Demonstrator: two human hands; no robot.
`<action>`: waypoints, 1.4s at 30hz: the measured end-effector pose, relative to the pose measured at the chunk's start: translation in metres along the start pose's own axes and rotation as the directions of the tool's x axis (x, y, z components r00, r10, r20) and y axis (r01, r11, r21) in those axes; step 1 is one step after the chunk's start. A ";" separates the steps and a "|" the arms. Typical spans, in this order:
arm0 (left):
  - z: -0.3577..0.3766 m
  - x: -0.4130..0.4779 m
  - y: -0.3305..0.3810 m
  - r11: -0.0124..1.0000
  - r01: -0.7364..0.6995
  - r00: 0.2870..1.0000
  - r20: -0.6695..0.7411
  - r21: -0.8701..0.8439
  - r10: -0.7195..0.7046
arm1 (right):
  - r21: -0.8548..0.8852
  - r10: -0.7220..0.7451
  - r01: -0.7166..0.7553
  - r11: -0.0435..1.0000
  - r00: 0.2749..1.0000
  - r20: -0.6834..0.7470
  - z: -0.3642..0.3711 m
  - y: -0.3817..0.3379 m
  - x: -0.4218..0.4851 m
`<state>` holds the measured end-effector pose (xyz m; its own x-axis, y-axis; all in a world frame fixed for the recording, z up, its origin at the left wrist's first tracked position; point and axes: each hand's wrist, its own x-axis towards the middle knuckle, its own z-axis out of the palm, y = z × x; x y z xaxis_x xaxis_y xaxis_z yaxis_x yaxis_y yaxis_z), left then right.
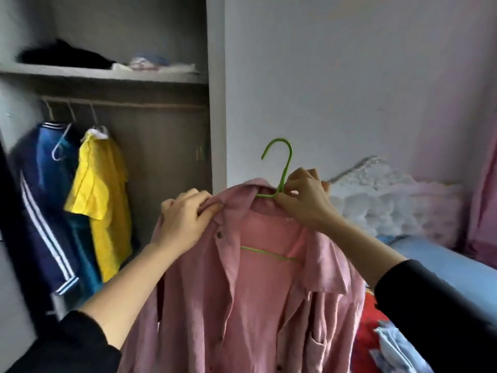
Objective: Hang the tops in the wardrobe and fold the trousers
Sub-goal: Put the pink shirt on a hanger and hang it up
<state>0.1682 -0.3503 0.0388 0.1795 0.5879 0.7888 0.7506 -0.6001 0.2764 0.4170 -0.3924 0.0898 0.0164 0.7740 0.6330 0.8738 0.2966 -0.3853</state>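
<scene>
Head view: pink shirt (242, 292) held up in mid-air on green hanger (282, 168), just right of open wardrobe (215, 103). Left hand (185, 219) pinches collar fabric; right hand (304, 200) pinches hanger neck below hook. Shirt looks soft, light and floppy, and may slide off the thin hanger; best carried by hanger neck. Rail (134, 103) carries yellow top (99, 189) and blue jacket (40, 211). Bed (443, 265) at right with loose clothes (387, 345); pale wall (349, 76) behind.

Left hand (185, 219): raised, back toward camera, fingers curled, pinched shirt (255, 305) by the collar.
Right hand (304, 201): raised, near the left, fingertips pinched hanger (284, 168) at its neck.
Forearms (134, 286): bare, angled up and inward.
Sleeves (430, 305): black, pushed back toward elbows.
</scene>
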 end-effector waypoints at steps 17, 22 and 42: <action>0.034 0.098 -0.256 0.912 0.355 0.899 0.194 0.204 -0.393 | -0.008 -0.133 0.152 0.988 0.887 0.443 0.227 -0.099 0.218; 0.047 0.151 -0.327 0.866 0.442 0.820 0.286 0.235 -0.496 | -0.005 -0.193 0.235 0.972 0.812 0.551 0.274 -0.127 0.289; 0.037 0.382 -0.535 0.904 0.213 0.963 0.078 0.372 -0.258 | 0.029 -0.053 0.047 0.998 0.951 0.304 0.435 -0.205 0.520</action>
<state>-0.1416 0.2152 0.1714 0.0282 0.7633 0.6454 0.9529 -0.2155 0.2132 0.0349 0.1923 0.2064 -0.1785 0.8903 0.4189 0.8590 0.3487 -0.3749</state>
